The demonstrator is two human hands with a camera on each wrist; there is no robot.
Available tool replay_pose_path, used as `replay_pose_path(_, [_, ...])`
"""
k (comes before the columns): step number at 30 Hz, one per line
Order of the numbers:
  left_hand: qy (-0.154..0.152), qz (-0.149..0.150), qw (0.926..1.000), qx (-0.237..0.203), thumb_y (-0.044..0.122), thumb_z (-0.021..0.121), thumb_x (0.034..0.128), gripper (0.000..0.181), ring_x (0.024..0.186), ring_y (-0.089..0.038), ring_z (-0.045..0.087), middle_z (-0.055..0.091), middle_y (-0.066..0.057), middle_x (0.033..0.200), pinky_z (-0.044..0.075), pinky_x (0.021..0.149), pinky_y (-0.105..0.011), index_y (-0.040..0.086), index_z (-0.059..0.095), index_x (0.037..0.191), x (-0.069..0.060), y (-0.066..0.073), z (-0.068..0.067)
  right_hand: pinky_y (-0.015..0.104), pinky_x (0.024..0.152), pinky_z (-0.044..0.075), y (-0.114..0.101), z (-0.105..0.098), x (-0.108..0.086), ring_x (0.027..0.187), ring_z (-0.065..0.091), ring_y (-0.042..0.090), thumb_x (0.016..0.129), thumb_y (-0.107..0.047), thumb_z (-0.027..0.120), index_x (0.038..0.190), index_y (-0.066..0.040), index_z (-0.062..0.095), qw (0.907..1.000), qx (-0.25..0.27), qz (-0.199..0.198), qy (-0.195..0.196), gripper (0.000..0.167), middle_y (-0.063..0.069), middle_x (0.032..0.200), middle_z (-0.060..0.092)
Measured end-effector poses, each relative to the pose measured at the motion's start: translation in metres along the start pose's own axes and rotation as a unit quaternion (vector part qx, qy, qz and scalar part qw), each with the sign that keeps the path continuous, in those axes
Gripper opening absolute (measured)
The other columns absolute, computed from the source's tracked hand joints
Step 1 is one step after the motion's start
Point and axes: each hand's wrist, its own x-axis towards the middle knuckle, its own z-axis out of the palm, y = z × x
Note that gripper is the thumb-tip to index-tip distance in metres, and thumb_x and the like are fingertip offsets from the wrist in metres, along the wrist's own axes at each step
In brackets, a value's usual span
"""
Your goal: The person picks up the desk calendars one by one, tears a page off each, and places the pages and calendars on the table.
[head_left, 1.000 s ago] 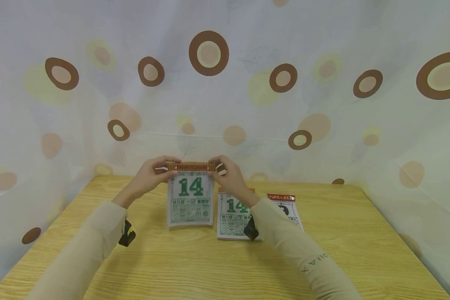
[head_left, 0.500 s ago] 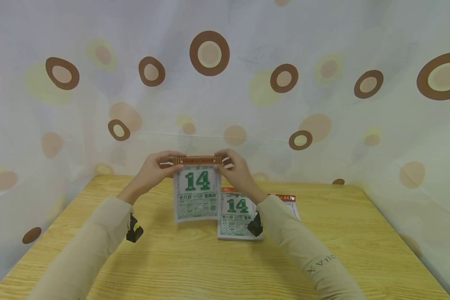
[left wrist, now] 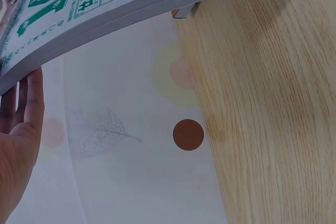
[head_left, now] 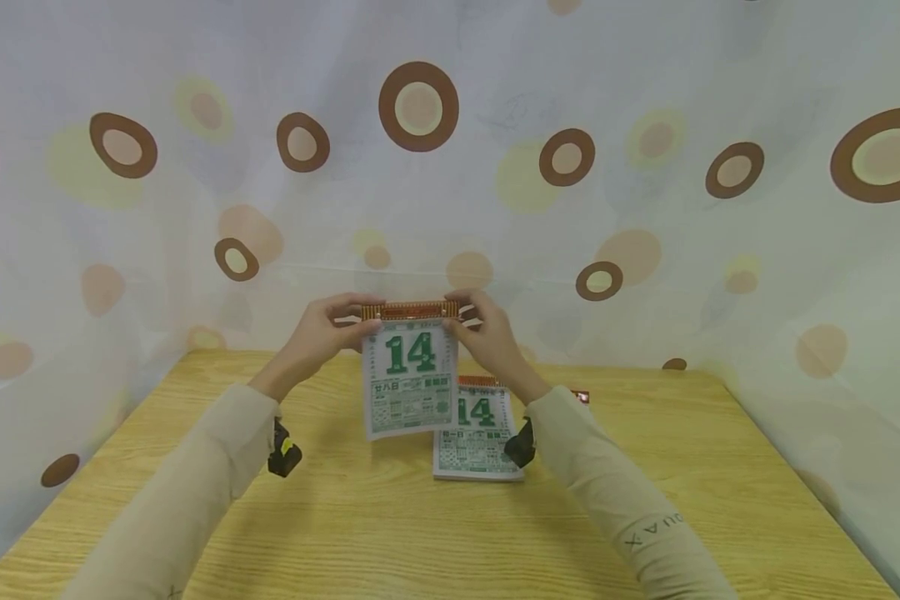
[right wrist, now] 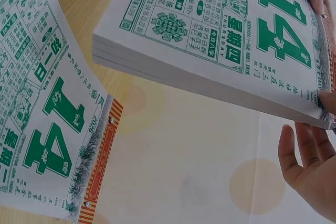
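Note:
A thick tear-off calendar (head_left: 410, 379) with a green 14 hangs above the table, its lower edge tilted slightly. My left hand (head_left: 322, 333) pinches the left end of its red-and-gold top strip, thumb in front. At the other end of the strip, my right hand (head_left: 495, 333) does the same. The right wrist view shows the thick page block (right wrist: 210, 35) and my right hand's fingers (right wrist: 310, 145) behind the strip. Beneath and to the right lies a second calendar (head_left: 480, 442), also with a green 14, partly covered by the held one and my right wrist.
A third calendar (head_left: 581, 397) lies farther right, nearly all hidden behind my right forearm; only a red corner shows. The wooden table (head_left: 390, 533) runs back to a white curtain (head_left: 450, 200) patterned with brown rings.
Both hands have carried the held calendar to the right and upward, so it now overlaps the second calendar in view. My right sleeve now hides most of the third one.

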Motion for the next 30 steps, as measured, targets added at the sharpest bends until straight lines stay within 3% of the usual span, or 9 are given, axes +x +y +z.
replay_pose_path(8, [0.006,-0.011,0.9999,0.004,0.030,0.065,0.0841,0.043,0.082,-0.025,0.067,0.060,-0.011,0.110,0.054,0.077,-0.040,0.017,0.056,0.124,0.005,0.003,0.005,0.044,0.083,0.050,0.001,-0.005,0.000,0.098,0.055,0.032,0.087,-0.009,0.061,0.123,-0.001,0.050,0.9999,0.010,0.010,0.005,0.039,0.017,0.116,0.053])
replay_pose_path(15, [0.002,-0.019,0.9998,-0.007,0.029,0.065,0.0843,0.041,0.080,-0.025,0.068,0.060,-0.012,0.111,0.055,0.069,-0.036,0.017,0.056,0.123,0.008,0.001,0.008,0.043,0.085,0.048,0.000,-0.009,-0.004,0.101,0.055,0.030,0.087,-0.012,0.062,0.127,-0.005,0.046,0.9998,-0.003,0.018,0.010,0.044,0.017,0.113,0.053])
replay_pose_path(23, [-0.003,-0.025,0.9996,-0.014,0.026,0.065,0.0845,0.040,0.082,-0.021,0.068,0.060,-0.012,0.112,0.055,0.075,-0.040,0.016,0.056,0.122,0.009,-0.003,0.009,0.049,0.083,0.047,0.000,-0.014,-0.013,0.100,0.055,0.033,0.086,-0.011,0.063,0.126,-0.003,0.046,0.9956,-0.054,-0.065,0.042,0.044,0.018,0.116,0.052])
replay_pose_path(30, [-0.001,-0.022,0.9997,-0.010,0.027,0.065,0.0849,0.042,0.086,-0.027,0.067,0.059,-0.013,0.114,0.056,0.070,-0.035,0.016,0.054,0.124,0.009,-0.003,0.008,0.046,0.083,0.047,-0.006,-0.014,-0.027,0.099,0.055,0.030,0.083,-0.003,0.064,0.120,0.001,0.050,0.9875,-0.093,-0.123,0.034,0.040,0.017,0.116,0.052])
